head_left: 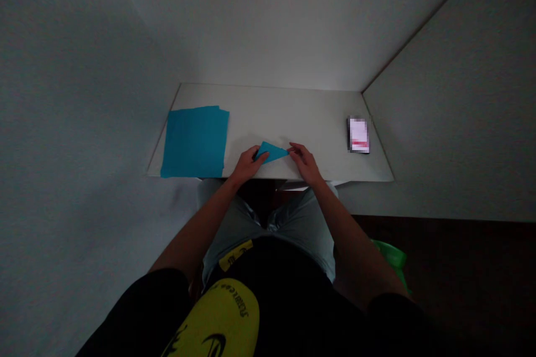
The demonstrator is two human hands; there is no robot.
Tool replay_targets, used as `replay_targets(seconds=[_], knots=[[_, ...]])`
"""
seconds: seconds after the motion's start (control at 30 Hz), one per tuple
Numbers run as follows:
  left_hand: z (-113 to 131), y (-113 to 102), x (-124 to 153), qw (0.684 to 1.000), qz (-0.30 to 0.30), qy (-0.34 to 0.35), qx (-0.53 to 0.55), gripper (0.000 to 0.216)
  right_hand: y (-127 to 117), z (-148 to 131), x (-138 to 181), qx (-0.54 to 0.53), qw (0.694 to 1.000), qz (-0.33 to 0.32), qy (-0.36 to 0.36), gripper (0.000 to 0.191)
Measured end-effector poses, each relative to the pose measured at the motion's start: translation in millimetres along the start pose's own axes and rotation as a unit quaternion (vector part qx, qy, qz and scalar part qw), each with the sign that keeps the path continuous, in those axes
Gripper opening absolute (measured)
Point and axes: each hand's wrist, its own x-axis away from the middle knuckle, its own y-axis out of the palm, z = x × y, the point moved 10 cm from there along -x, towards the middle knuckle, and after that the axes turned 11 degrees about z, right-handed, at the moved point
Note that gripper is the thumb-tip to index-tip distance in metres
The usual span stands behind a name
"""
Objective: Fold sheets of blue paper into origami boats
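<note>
Paper [273, 152], blue and folded to a pointed triangle, is located over the 6 o'clock side of the desk [288, 111]. Left hand [246, 165]: fingers clamped on the paper's 9 o'clock end, thumb on top. Right hand [305, 163]: fingers at the 3 o'clock tip; whether they pinch it cannot be determined. Blue sheets [195, 142] lie overlapped at 9 o'clock; a phone [359, 135] lies at 3 o'clock.

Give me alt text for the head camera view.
A person's left hand grips a folded blue paper while the right hand is at its pointed end, over a white desk. Stacked blue paper sheets lie at the left, and a lit phone at the right.
</note>
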Motion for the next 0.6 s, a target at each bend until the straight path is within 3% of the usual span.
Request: replay_targets(seconds=[0.13,0.37,0.53,0.6], knots=[[1.1,1.9,1.0,0.999,0.008,-0.009,0.042,0.028,15.9,-10.4,3.1,-0.009,1.0,-0.028,-0.005,0.055],[-0.7,4.3,5.1,0.998,-0.002,-0.008,0.056,0.034,13.8,-7.2,6.7,-0.043,0.999,-0.022,0.018,0.047],[-6.2,5.3,6.1,0.995,-0.002,-0.035,0.094,0.068,13.5,-5.9,6.1,-0.05,0.998,-0.024,0.024,0.046],[-4.6,3.9,6.7,0.994,-0.001,-0.03,0.108,0.072,13.0,-5.8,6.3,-0.05,0.998,-0.021,0.022,0.046]])
